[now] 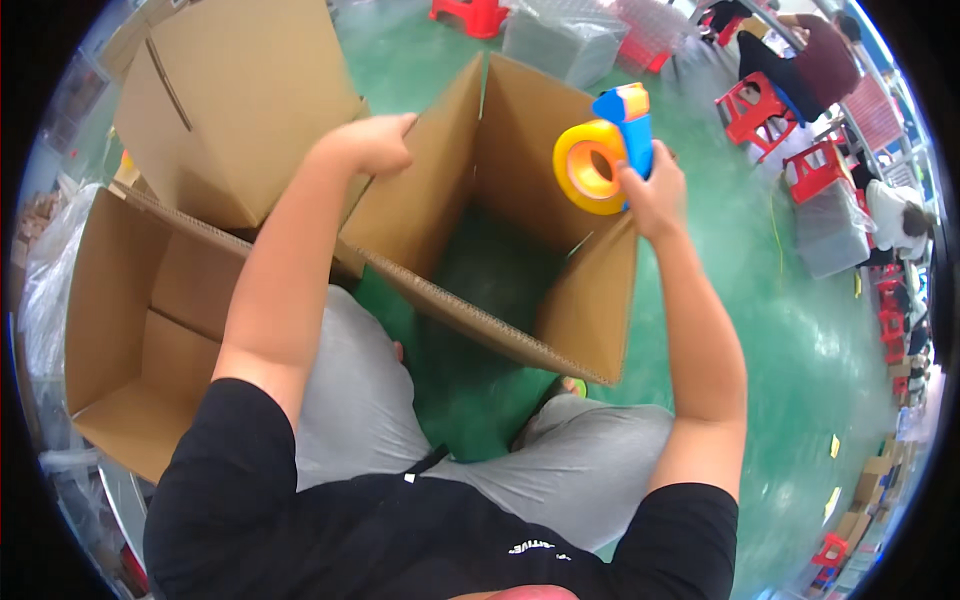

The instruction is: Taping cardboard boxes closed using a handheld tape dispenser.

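An unfolded cardboard box (pixel 430 190) stands in front of my knees, and green floor shows through its open middle. My left hand (pixel 372 146) is closed at the top edge of the box's left wall, with part of its grip hidden. In my right hand (pixel 656 192) is a blue tape dispenser (pixel 636 130), raised over the box's right far corner. A thick roll of yellow-orange tape (pixel 573 180) sits on the dispenser. The right-hand fingers wrap round the handle, beside the box's right wall.
Another open cardboard box (pixel 110 330) lies close on my left, with a large upright cardboard piece (pixel 240 90) behind it. Red stools (pixel 752 112) and plastic-wrapped stacks (pixel 565 45) stand farther off on the green floor (pixel 740 250). Other people sit at the far right.
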Available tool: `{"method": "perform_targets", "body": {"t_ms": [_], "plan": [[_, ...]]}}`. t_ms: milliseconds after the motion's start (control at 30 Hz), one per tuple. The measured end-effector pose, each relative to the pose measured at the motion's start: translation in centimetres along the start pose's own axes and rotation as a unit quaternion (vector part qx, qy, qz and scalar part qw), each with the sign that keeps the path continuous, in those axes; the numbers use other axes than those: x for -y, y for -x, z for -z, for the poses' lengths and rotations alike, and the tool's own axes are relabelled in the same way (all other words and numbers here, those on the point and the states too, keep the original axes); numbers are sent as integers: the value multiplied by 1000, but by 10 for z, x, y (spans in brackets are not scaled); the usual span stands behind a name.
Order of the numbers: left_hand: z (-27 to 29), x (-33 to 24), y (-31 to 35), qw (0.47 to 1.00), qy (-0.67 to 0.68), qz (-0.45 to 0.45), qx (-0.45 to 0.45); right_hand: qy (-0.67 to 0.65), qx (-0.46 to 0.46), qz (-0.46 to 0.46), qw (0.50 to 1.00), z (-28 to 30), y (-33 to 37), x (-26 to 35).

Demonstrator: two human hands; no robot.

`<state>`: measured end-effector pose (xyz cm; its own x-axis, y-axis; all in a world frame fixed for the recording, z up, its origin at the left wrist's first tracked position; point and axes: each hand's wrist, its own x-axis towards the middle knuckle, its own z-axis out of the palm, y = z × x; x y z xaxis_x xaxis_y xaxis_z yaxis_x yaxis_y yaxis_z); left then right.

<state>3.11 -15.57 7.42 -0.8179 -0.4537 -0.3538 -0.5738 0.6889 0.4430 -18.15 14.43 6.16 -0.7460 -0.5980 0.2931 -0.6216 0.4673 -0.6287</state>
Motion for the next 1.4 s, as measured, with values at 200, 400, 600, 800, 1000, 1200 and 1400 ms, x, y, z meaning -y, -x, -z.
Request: {"method": "perform_targets", "body": {"t_ms": [200, 400, 600, 800, 1000, 1200, 1400], "plan": [[5, 11, -4, 989, -59, -79, -114, -101, 98, 129, 981, 42, 18, -51], [5, -84, 73, 959, -162, -184, -140, -18, 99, 90, 991, 55, 24, -42], [-59, -110, 118, 931, -247, -215, 161, -81, 57, 108, 989, 43, 27, -36], [-65, -119, 49, 921, -217, -239, 219, -116, 59, 96, 987, 50, 29, -39], [-200, -33, -43, 924, -251, -289, 6, -182, 27, 102, 978, 22, 11, -47], [-241, -37, -48, 957, -152, -240, 63, -238, -38, -34, 970, 22, -74, -41], [-229, -34, -41, 961, -122, -242, 50, 30, 272, 16, 962, -6, -91, 8]]}}
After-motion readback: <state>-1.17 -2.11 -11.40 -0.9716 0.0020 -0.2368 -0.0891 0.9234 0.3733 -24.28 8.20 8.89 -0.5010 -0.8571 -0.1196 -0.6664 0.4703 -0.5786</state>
